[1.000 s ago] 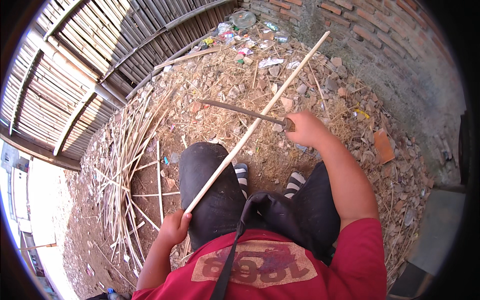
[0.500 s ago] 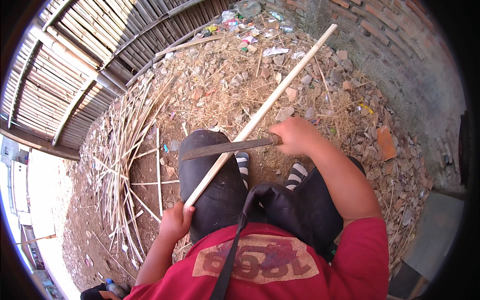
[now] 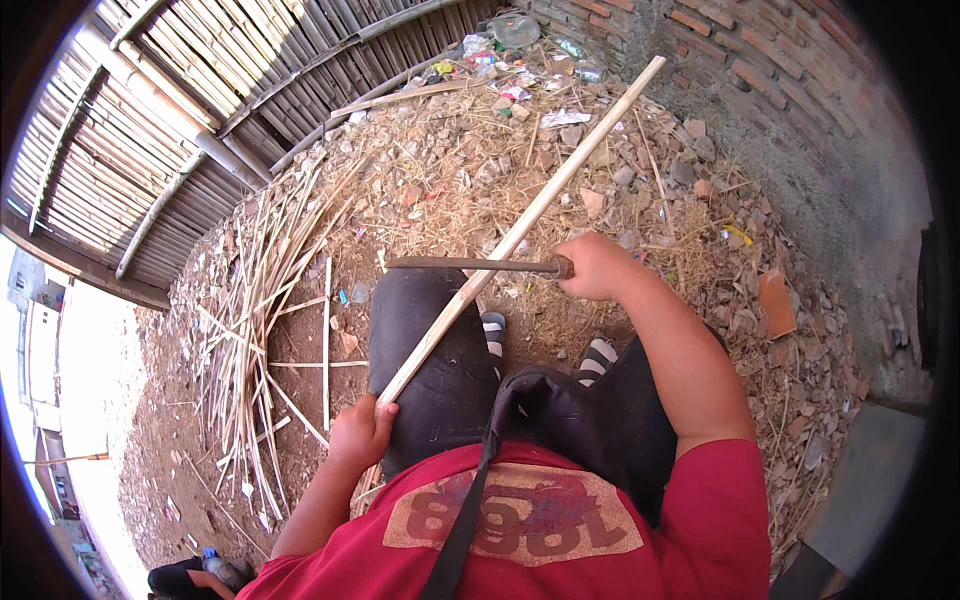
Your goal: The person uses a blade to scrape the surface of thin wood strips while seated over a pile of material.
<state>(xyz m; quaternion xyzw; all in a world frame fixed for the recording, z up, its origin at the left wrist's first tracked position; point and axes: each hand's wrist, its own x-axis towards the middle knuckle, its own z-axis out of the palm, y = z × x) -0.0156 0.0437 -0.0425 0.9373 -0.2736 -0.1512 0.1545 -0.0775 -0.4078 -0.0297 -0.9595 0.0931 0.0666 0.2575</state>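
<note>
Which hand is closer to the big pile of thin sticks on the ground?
Left. The left hand is just right of the pile of thin sticks, around the long pale stick; the right hand is much farther right, holding the knife.

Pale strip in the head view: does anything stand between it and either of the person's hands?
Nothing visible stands between the left hand and the pale strip; it grips the lower end. The right hand is apart from the strip; the knife it holds reaches across it.
</note>
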